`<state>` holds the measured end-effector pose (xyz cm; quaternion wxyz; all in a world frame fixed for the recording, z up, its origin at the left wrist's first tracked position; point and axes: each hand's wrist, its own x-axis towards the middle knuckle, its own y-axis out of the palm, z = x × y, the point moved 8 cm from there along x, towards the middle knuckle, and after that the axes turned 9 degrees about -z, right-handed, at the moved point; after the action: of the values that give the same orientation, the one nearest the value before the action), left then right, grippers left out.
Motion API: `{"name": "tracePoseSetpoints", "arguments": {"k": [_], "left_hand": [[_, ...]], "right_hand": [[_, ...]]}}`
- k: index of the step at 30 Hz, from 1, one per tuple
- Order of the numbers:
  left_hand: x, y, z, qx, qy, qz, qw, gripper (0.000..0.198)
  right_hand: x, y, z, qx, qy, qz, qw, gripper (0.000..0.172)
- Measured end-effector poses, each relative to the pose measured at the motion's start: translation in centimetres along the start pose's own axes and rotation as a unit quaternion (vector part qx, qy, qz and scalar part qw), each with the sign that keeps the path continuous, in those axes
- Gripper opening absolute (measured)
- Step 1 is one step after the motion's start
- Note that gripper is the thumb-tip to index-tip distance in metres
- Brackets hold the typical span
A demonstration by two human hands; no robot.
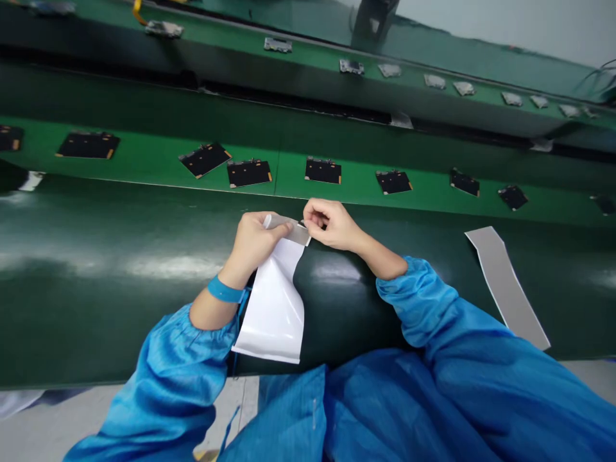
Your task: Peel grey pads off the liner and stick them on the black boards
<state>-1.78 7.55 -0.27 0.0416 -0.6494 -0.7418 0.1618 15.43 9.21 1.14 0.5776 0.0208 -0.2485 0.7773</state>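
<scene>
My left hand [260,239] grips the upper end of a glossy white sheet [276,301] with its thumb on top. Across that end runs a grey strip [296,233], and the sheet's lower part hangs curled toward my body. Beside the strip's right corner, my right hand [332,223] is closed in a pinch. A tiny dark and white bit shows at its fingertips, too small to name. A blue wrist strap [225,290] with a cord circles my left wrist.
A long grey strip with white edges [510,289] lies on the dark green bench [120,289] at right. Flat black boards [323,171] sit spaced along the bright green belt [289,192] behind my hands. Small silvery parts [278,45] line a raised shelf [308,58] further back.
</scene>
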Motion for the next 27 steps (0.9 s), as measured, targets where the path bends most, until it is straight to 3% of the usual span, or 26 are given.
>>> {"name": "tracePoseSetpoints", "arguments": {"k": [7,15,20,23,27], "left_hand": [[0.0,0.0,0.0,-0.002,-0.002,0.001,1.0,0.027],[-0.1,0.4,0.1,-0.004,0.0,0.016,1.0,0.029],[0.0,0.2,0.3,-0.008,0.001,0.006,1.0,0.028],[-0.1,0.6,0.1,-0.015,0.006,0.023,1.0,0.024],[-0.7,1.9,-0.5,-0.024,0.037,0.078,0.996,0.019]], "right_hand": [[0.0,0.7,-1.0,0.024,0.068,-0.021,0.997,0.008],[-0.3,1.2,0.7,-0.028,-0.013,-0.017,0.999,0.016],[-0.7,0.6,0.3,-0.028,0.007,-0.041,0.999,0.01],[0.9,0.1,-0.1,-0.001,0.007,-0.069,0.998,0.011],[6.7,1.8,0.2,-0.03,-0.026,-0.03,0.999,0.008]]}}
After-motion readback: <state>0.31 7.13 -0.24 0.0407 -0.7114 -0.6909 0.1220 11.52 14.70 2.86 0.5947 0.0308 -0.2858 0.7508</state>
